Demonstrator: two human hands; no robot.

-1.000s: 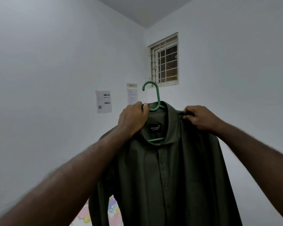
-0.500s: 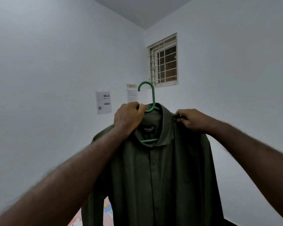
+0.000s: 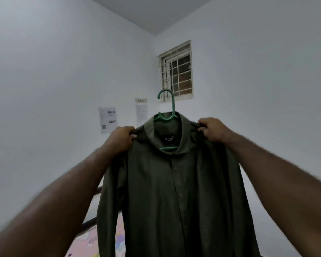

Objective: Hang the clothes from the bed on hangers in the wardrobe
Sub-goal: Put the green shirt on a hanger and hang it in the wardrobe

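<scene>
A dark olive button shirt [image 3: 174, 191] hangs on a green plastic hanger [image 3: 168, 108], held up in front of me at chest height. The hanger's hook stands above the collar, and its lower bar shows inside the neck below a black label. My left hand [image 3: 120, 139] pinches the shirt's left shoulder beside the collar. My right hand [image 3: 211, 129] grips the right shoulder. The wardrobe is out of view.
White walls meet in a corner ahead, with a barred window [image 3: 176, 71] high up. Two paper sheets [image 3: 107, 119] and a small sign are stuck on the left wall. A bed with a pink patterned sheet [image 3: 93, 240] and a dark frame lies low at the left.
My left hand has moved from the hanger's neck out to the shirt's left shoulder. My right hand has shifted a little outward on the right shoulder. The collar now sits spread on the hanger.
</scene>
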